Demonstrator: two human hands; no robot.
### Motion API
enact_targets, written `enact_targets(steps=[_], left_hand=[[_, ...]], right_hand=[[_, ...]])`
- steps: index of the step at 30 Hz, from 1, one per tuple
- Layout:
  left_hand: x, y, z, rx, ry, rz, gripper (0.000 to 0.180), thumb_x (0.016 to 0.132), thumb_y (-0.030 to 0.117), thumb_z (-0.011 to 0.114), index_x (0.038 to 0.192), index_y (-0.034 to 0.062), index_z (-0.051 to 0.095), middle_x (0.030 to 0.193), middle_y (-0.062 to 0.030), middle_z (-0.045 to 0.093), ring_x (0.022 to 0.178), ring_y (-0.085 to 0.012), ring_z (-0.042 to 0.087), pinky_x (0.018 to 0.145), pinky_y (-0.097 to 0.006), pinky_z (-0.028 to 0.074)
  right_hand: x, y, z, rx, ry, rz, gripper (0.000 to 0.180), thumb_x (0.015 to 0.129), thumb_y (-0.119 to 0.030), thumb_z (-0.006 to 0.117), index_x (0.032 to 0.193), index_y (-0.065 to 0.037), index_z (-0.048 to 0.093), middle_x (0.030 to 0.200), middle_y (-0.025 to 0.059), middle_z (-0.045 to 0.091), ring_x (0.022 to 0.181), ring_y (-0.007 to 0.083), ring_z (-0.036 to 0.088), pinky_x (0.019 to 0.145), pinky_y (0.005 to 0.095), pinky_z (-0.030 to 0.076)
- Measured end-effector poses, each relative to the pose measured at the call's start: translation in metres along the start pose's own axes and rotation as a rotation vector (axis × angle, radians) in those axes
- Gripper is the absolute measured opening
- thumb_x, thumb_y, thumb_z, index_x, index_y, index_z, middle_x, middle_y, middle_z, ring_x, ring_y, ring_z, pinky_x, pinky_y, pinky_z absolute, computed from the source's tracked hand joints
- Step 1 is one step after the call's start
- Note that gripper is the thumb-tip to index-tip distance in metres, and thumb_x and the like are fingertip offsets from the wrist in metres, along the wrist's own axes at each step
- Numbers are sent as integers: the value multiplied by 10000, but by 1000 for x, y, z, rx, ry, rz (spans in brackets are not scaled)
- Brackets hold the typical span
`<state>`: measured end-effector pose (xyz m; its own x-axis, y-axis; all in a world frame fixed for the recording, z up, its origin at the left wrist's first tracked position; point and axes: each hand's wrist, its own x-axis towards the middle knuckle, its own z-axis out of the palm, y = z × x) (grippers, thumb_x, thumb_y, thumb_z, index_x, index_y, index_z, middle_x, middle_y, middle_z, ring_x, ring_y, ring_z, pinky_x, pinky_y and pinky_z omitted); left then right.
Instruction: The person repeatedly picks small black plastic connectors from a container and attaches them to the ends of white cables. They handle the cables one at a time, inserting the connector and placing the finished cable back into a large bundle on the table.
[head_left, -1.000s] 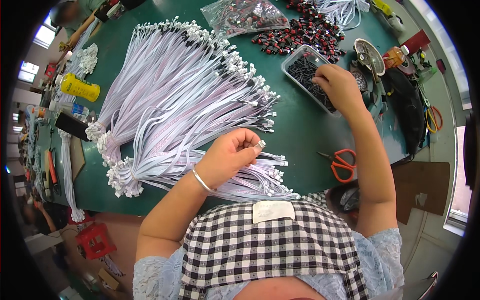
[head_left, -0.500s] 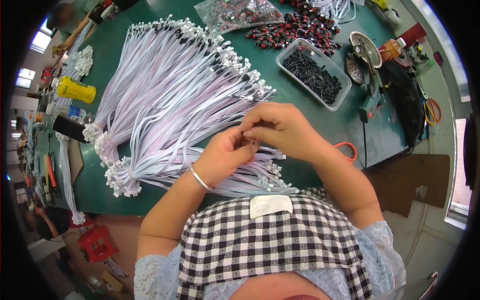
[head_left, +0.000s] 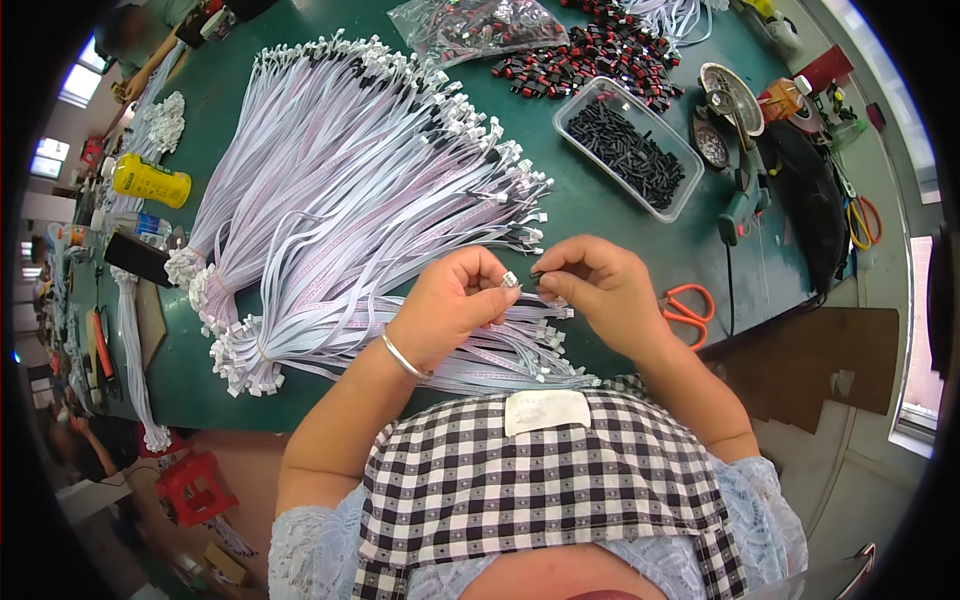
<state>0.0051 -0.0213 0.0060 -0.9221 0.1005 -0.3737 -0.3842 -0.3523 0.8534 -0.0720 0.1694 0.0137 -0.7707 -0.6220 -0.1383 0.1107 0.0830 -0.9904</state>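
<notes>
My left hand (head_left: 452, 308) is closed, pinching a small white cable connector (head_left: 510, 280) between thumb and forefinger. Facing it, a short gap away, my right hand (head_left: 603, 292) pinches a small black piece (head_left: 537, 276), much like the black sleeves in the box. Below and behind my hands spread white ribbon cables (head_left: 350, 200), tied in bundles at their left ends, with white connectors at both ends. Some far ends carry black pieces. A clear plastic box (head_left: 676, 212) of short black sleeves (head_left: 625, 150) stands beyond my right hand.
Orange-handled scissors (head_left: 690, 312) lie right of my right hand. A hot glue gun (head_left: 742, 205) and metal dishes (head_left: 735, 95) stand at the right. Red-and-black parts (head_left: 600, 60) and a plastic bag (head_left: 475, 30) lie at the back. A yellow bottle (head_left: 152, 180) and a phone (head_left: 138, 256) are left.
My hands were together and have drawn apart; the right moved down and rightward. The white connector and black piece now show between them, and more of the scissors is uncovered.
</notes>
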Motion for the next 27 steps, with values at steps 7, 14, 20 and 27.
enact_targets(steps=[7, 14, 20, 27], left_hand=[[0, 1, 1, -33, 4, -2, 112, 846, 47, 661, 886, 60, 558, 754, 7, 571, 635, -70, 529, 580, -201, 430], [-1, 2, 3, -15, 0, 2, 111, 844, 47, 661, 893, 58, 562, 764, 9, 572, 642, -64, 529, 584, -195, 431], [-1, 2, 3, 7, -8, 6, 109, 846, 50, 660, 897, 61, 564, 769, 10, 576, 649, -65, 533, 592, -196, 439], [-1, 1, 2, 1, -3, 9, 114, 848, 57, 666, 903, 62, 567, 772, 9, 578, 653, -66, 536, 599, -197, 446]], right_hand=[[1, 1, 6, 122, 41, -16, 98, 846, 3, 660, 940, 13, 638, 851, 52, 660, 757, 104, 657, 659, 218, 531], [0, -1, 8, 19, 30, 3, 79, 853, 27, 642, 930, 26, 626, 850, 72, 661, 759, 116, 652, 673, 229, 535], [1, 5, 9, -42, 31, -42, 90, 827, -16, 683, 911, 3, 659, 844, 54, 666, 739, 94, 648, 643, 214, 520], [-1, 9, 9, -43, 26, -46, 82, 820, -21, 675, 897, 2, 659, 840, 56, 655, 730, 101, 652, 623, 226, 518]])
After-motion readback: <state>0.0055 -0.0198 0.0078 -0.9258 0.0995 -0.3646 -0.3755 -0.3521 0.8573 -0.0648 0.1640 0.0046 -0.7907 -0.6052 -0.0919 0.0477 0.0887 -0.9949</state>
